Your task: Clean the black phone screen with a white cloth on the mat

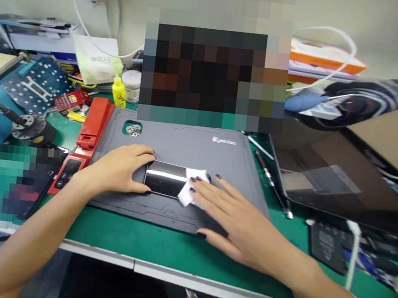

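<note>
A smartphone [166, 179] with a glossy black screen lies sideways on a grey work mat [185, 143]. Its left end sits between the thumb and fingers of my left hand [122, 169], which grips the edges. Over the phone's right end, my right hand [231, 214] presses a folded white wipe [187, 196] under its fingertips. The right thumb is apart from the fingers, low on the mat. My fingers and the wipe hide part of the phone's right end.
Left of the mat stand a red device [93, 123] with buttons and another dark phone [35, 184]. A yellow bottle [118, 92] is behind. To the right are a pen-like tool [270, 178], a large dark screen [324, 171] and batteries [327, 248]. The table's front edge [171, 281] is near.
</note>
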`<state>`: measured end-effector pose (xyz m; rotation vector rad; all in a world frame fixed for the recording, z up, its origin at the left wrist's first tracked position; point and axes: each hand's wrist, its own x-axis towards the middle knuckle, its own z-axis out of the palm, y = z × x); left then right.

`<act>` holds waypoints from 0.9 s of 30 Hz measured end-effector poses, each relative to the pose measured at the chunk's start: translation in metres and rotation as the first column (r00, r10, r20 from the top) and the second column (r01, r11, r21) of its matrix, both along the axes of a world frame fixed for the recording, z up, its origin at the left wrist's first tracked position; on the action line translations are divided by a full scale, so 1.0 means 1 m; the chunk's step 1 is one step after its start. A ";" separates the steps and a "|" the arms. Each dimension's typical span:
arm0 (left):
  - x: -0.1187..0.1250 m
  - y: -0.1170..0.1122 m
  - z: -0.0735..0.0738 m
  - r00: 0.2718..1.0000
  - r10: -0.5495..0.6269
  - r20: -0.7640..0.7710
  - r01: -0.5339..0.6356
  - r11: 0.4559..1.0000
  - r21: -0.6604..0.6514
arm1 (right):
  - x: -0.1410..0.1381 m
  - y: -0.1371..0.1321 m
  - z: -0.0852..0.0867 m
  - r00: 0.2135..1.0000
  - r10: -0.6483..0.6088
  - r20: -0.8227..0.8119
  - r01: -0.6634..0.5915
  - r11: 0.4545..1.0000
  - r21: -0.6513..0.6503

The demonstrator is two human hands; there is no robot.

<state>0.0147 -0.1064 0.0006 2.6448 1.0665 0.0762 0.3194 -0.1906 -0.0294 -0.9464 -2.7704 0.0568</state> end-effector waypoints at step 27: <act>-0.007 0.004 0.005 1.000 -0.003 -0.023 0.002 0.998 -0.056 | 0.001 0.012 0.009 0.991 -0.121 -0.066 0.108 0.979 -0.173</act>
